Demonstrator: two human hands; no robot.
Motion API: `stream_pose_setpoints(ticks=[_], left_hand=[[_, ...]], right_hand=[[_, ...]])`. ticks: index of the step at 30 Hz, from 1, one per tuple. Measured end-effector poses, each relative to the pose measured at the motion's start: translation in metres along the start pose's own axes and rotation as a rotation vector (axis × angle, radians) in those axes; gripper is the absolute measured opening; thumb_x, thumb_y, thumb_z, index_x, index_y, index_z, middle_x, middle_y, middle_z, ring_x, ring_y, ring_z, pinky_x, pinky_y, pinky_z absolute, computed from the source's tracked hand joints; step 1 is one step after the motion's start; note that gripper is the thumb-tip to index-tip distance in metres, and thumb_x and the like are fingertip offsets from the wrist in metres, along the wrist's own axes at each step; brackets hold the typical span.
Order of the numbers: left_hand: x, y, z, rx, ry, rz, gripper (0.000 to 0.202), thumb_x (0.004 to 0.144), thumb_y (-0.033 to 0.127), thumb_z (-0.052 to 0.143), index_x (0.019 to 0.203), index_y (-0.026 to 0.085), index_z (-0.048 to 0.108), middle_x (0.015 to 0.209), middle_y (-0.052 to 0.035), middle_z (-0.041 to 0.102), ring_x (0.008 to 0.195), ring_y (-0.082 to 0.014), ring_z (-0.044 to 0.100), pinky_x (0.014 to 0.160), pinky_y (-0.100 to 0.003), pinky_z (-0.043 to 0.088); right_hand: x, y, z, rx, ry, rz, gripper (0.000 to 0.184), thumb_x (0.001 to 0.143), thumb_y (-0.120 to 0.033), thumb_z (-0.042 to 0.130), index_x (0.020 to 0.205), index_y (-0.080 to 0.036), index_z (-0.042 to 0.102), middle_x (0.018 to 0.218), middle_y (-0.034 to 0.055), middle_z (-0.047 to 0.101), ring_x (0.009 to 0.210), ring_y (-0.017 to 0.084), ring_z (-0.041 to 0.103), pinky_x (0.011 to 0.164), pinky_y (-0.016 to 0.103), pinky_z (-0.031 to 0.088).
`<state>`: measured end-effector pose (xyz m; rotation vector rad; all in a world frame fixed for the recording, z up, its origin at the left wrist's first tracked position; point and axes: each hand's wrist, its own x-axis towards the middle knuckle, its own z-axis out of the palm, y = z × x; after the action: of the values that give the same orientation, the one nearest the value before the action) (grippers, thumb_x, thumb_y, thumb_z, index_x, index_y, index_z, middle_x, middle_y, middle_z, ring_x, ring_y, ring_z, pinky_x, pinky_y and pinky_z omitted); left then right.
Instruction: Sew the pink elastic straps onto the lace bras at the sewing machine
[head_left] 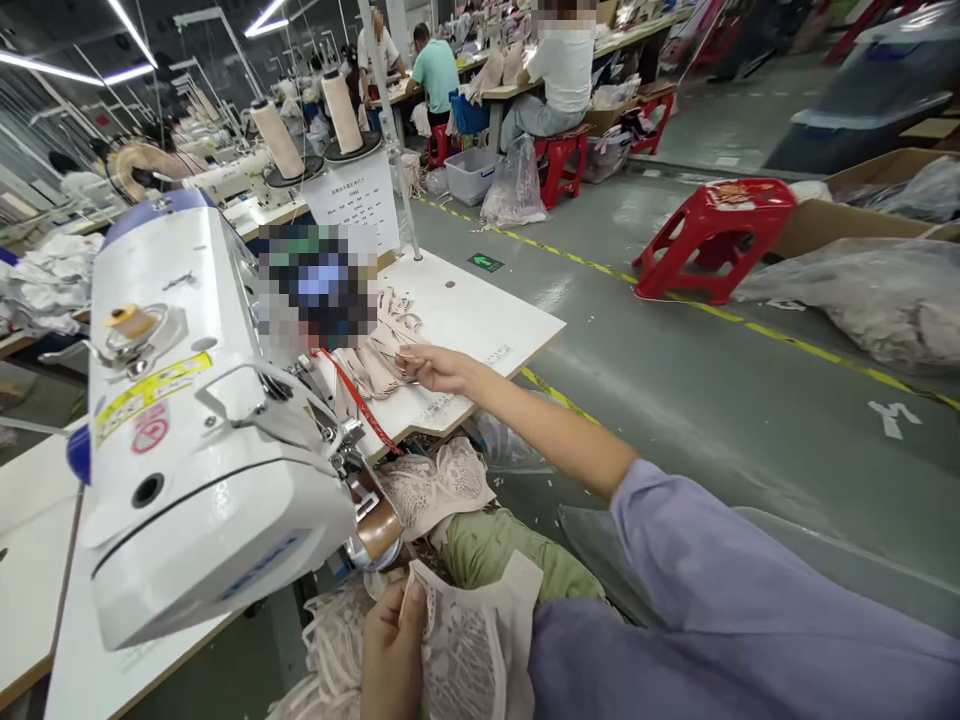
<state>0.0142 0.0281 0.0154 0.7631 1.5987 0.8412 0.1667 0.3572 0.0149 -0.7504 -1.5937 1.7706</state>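
Observation:
My left hand (pixel 394 640) is closed, pinching the upper edge of a pale pink lace bra (pixel 469 640) in front of my lap. My right hand (pixel 435 368) reaches over the white table (pixel 495 320), its fingers drawn together at the edge of a bundle of pale pink straps (pixel 379 365). It appears to pinch one strap, though the fingertips are small in view. Another lace bra (pixel 439 485) lies over my knee, below the table edge. More lace pieces (pixel 334 640) hang beneath the sewing machine (pixel 202 420), which stands left of both hands.
A red band (pixel 360 400) hangs beside the machine's needle area. Two thread cones (pixel 343 112) and a printed sheet (pixel 356 205) stand behind it. On the floor to the right are a red stool (pixel 716 240) and a large plastic bag (pixel 862 300). Several people sit at the far tables.

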Motion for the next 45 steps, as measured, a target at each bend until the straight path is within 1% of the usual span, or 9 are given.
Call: stream_pose_setpoints(ticks=[5, 8, 15, 19, 24, 27, 34, 40, 45], left_hand=[[-0.004, -0.002, -0.006, -0.202, -0.005, -0.007, 0.046, 0.075, 0.063, 0.069, 0.082, 0.018, 0.072, 0.073, -0.0022, 0.067, 0.075, -0.0215, 0.061, 0.07, -0.028, 0.047], [-0.011, -0.003, -0.012, -0.235, -0.03, -0.013, 0.042, 0.078, 0.056, 0.07, 0.093, 0.017, 0.073, 0.075, -0.0024, 0.067, 0.073, -0.0191, 0.059, 0.066, -0.026, 0.045], [-0.015, 0.004, -0.012, -0.004, -0.11, 0.11, 0.041, 0.085, 0.052, 0.064, 0.108, 0.019, 0.07, 0.096, -0.0049, 0.067, 0.092, -0.0205, 0.057, 0.086, -0.029, 0.043], [-0.012, 0.0, -0.009, 0.055, -0.196, 0.037, 0.045, 0.085, 0.058, 0.061, 0.073, 0.015, 0.064, 0.061, 0.0033, 0.044, 0.06, -0.0111, 0.037, 0.059, -0.022, 0.031], [-0.018, -0.002, -0.004, 0.064, -0.089, 0.063, 0.043, 0.088, 0.057, 0.056, 0.074, 0.016, 0.06, 0.064, 0.0028, 0.044, 0.063, -0.0122, 0.04, 0.058, -0.022, 0.03], [-0.023, 0.0, 0.003, 0.142, 0.013, 0.102, 0.043, 0.088, 0.057, 0.056, 0.071, 0.017, 0.058, 0.062, 0.0033, 0.043, 0.061, -0.0123, 0.039, 0.057, -0.022, 0.03], [-0.025, -0.002, 0.007, 0.302, 0.153, 0.213, 0.043, 0.092, 0.052, 0.05, 0.067, 0.019, 0.059, 0.058, 0.0028, 0.046, 0.057, -0.0132, 0.043, 0.055, -0.022, 0.035], [-0.023, -0.003, 0.001, 0.347, 0.16, 0.244, 0.041, 0.094, 0.051, 0.049, 0.103, 0.019, 0.074, 0.076, -0.0019, 0.067, 0.075, -0.0186, 0.062, 0.065, -0.024, 0.045], [-0.025, -0.004, 0.006, 0.39, 0.145, 0.283, 0.039, 0.096, 0.047, 0.046, 0.088, 0.017, 0.07, 0.061, 0.002, 0.058, 0.056, -0.012, 0.051, 0.053, -0.021, 0.035]], right_hand=[[-0.09, 0.021, 0.051, 0.139, -0.28, 0.001, 0.044, 0.081, -0.057, 0.068, 0.087, -0.013, 0.066, 0.077, 0.0014, 0.061, 0.048, 0.004, 0.041, 0.04, 0.016, 0.036], [-0.139, 0.032, 0.09, 0.139, -0.435, -0.069, 0.031, 0.076, -0.043, 0.079, 0.082, -0.013, 0.071, 0.09, 0.0065, 0.065, 0.073, 0.012, 0.06, 0.063, 0.024, 0.053], [-0.182, 0.038, 0.13, 0.163, -0.354, -0.14, 0.008, 0.083, -0.024, 0.074, 0.083, -0.016, 0.076, 0.101, 0.0061, 0.061, 0.088, 0.013, 0.06, 0.08, 0.025, 0.049], [-0.186, 0.056, 0.138, 0.35, -0.364, 0.022, 0.013, 0.077, -0.025, 0.079, 0.072, -0.014, 0.072, 0.097, 0.0045, 0.06, 0.082, 0.012, 0.06, 0.077, 0.024, 0.049], [-0.201, 0.083, 0.15, 0.814, -0.441, 0.494, 0.043, 0.061, -0.043, 0.087, 0.089, -0.017, 0.068, 0.088, 0.0011, 0.063, 0.075, 0.012, 0.058, 0.075, 0.025, 0.048], [-0.21, 0.086, 0.156, 0.845, -0.446, 0.594, 0.052, 0.061, -0.06, 0.084, 0.085, -0.017, 0.066, 0.082, 0.0021, 0.064, 0.076, 0.015, 0.059, 0.075, 0.027, 0.048], [-0.19, 0.057, 0.131, 0.583, -0.001, 0.413, 0.029, 0.075, -0.04, 0.08, 0.088, -0.015, 0.072, 0.074, -0.0006, 0.061, 0.063, 0.008, 0.05, 0.062, 0.02, 0.042], [-0.186, 0.023, 0.113, 0.152, -0.356, 0.173, 0.025, 0.085, -0.04, 0.07, 0.09, -0.016, 0.075, 0.114, 0.0071, 0.064, 0.102, 0.018, 0.06, 0.089, 0.03, 0.046], [-0.19, 0.007, 0.131, -0.178, -0.326, -0.088, 0.021, 0.093, -0.032, 0.061, 0.097, -0.016, 0.074, 0.1, 0.0058, 0.068, 0.097, 0.017, 0.062, 0.092, 0.03, 0.044]])
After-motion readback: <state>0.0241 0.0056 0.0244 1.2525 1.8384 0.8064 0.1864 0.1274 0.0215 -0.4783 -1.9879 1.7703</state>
